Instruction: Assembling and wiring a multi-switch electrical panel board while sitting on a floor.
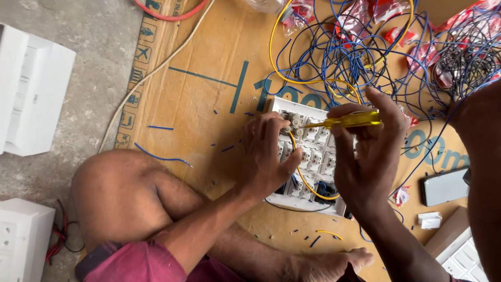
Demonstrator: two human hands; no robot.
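A white switch panel (313, 156) lies face down on a cardboard sheet (209, 99), its switch backs and terminals facing up. My left hand (269, 154) rests on the panel's left side and presses it down, fingers near a terminal. My right hand (370, 151) holds a yellow-handled screwdriver (350, 120), whose tip points left into a terminal at the panel's top. A yellow wire (302, 180) loops across the switch backs. I sit on the floor with my knee (117, 193) bent at the left and my foot (334, 261) below the panel.
A tangle of blue, yellow and black wires (360, 57) with red wrappers lies behind the panel. White boxes (31, 89) stand on the concrete at the left, another white box (21, 237) at lower left. A phone (443, 185) and white switch plate (462, 253) lie at the right. Cut wire bits dot the cardboard.
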